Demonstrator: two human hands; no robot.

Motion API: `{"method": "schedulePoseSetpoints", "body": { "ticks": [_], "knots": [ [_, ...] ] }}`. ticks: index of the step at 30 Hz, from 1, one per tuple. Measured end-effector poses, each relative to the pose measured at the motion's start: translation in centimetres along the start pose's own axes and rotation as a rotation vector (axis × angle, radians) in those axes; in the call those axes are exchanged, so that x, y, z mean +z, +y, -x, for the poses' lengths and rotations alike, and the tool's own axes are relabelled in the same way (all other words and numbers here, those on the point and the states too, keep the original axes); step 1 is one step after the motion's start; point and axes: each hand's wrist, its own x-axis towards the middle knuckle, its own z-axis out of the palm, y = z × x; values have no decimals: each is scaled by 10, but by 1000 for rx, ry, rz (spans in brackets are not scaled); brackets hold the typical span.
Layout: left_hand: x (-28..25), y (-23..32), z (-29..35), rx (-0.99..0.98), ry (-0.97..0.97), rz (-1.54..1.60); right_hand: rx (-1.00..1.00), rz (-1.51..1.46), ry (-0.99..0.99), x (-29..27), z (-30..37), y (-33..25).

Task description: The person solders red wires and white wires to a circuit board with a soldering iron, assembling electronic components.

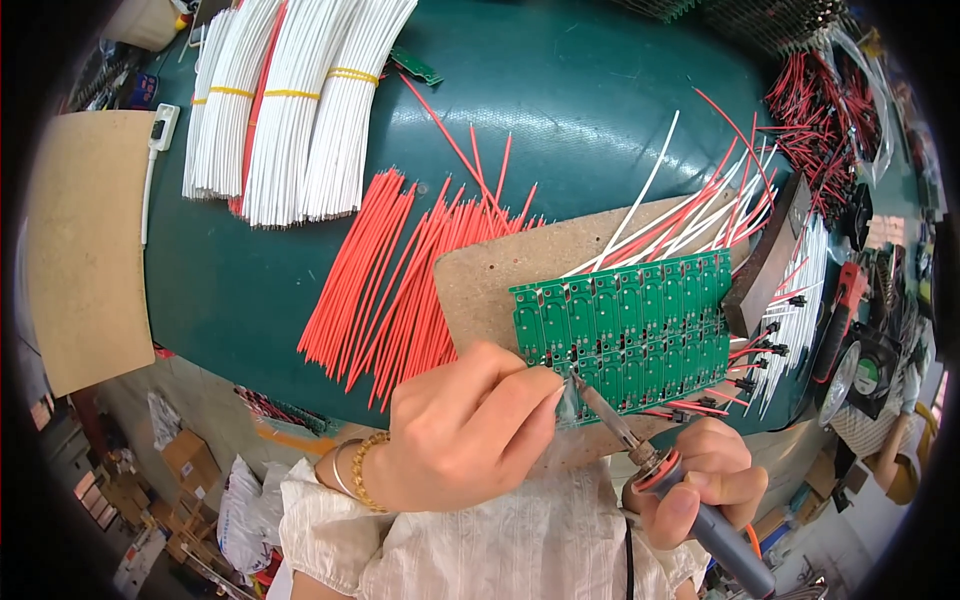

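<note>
My right hand (700,480) is closed around the grey handle of a soldering iron (735,555). The iron's tip meets the lower left edge of a green circuit board panel (620,305), and a thin whitish haze shows beside it. Close to that tip, my left hand (470,430) is pinched at the panel's edge; its fingers hide whatever they hold. The panel lies tilted on a brown fibre board (475,290). Red and white wires (690,215) extend from its far edge, and short red and black leads with black connectors (765,345) lie along its right side.
Loose red wires (365,275) spread left of the brown board on the green mat (250,290). Banded white wire bundles (300,120) lie at the far left. A dark bar (765,265) presses on the panel's right end. A red-black tool (840,320) lies further right.
</note>
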Motion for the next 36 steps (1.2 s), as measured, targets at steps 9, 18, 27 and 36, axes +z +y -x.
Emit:
{"method": "schedulePoseSetpoints", "body": {
  "ticks": [9, 18, 27, 36],
  "knots": [
    [-13, 13, 0, -142, 6, 61, 15, -33, 438, 7, 11, 11],
    [13, 5, -7, -22, 70, -4, 127, 117, 239, 8, 8, 0],
    [-2, 11, -4, -20, -83, -44, -10, 49, 209, -3, 11, 5],
    [7, 12, -7, -147, 61, 78, 107, 176, 151, -7, 12, 0]
  ]
}}
